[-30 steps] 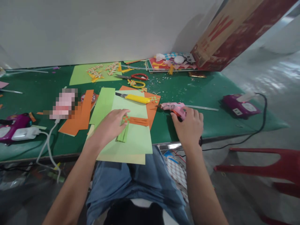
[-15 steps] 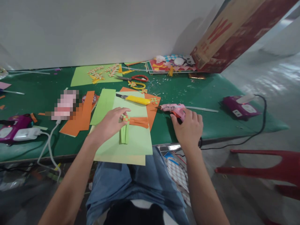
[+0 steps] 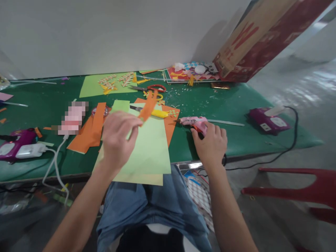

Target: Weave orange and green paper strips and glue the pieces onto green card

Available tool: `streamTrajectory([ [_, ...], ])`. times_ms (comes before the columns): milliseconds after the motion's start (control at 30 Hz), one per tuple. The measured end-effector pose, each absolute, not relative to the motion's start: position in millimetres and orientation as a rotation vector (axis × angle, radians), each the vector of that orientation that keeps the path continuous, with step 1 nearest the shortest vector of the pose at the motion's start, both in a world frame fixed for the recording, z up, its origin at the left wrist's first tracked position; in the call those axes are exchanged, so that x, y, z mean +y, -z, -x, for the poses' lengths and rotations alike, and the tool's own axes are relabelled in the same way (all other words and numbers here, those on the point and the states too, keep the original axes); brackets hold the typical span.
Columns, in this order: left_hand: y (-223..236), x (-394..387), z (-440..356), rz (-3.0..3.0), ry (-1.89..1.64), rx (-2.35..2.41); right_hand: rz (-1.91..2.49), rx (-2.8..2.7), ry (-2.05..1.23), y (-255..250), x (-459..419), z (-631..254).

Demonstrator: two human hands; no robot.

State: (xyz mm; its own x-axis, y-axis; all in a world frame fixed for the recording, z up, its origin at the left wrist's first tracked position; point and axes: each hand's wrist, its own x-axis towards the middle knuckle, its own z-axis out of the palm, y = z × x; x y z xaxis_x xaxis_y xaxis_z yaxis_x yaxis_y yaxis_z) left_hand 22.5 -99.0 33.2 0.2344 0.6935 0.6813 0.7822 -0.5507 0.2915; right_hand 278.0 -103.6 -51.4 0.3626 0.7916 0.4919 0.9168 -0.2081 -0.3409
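Between the fingertips of my left hand [image 3: 119, 134] is the woven paper strip piece [image 3: 148, 106], lifted above the pale green sheets [image 3: 151, 150]. Its orange strips point up and away; the green strips are hidden. My right hand [image 3: 210, 141] is wrapped round the handle of a pink glue gun [image 3: 194, 122], which lies on the green table with its nozzle toward the left. A clear glue stick [image 3: 227, 122] sticks out of its back. The yellow utility knife [image 3: 159, 113] lies on the sheets, partly behind the raised strips.
Red-handled scissors [image 3: 156, 88] lie farther back, near woven paper pieces on a green sheet [image 3: 89, 85]. Orange paper strips [image 3: 98, 124] are at left. Purple power sockets [image 3: 269, 120] stand at right, their cord hanging over the edge. A tall carton [image 3: 244, 45] stands behind.
My left hand has picked the woven paper piece up off the pale green sheet and turned it, so its orange strips now point upward. My right hand stays on the glue gun.
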Motion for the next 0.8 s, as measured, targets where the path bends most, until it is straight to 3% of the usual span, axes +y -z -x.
streamTrajectory([
  [200,9,-121,-18,2.662,0.912,-1.416,2.074,-1.489,0.260,49,-104,-277],
  [500,1,-135,-16,2.513,0.610,-1.713,2.105,-1.498,0.253,46,-106,-276],
  [800,14,-119,-9,2.662,0.503,-1.315,2.100,-1.499,0.308,51,-104,-277],
])
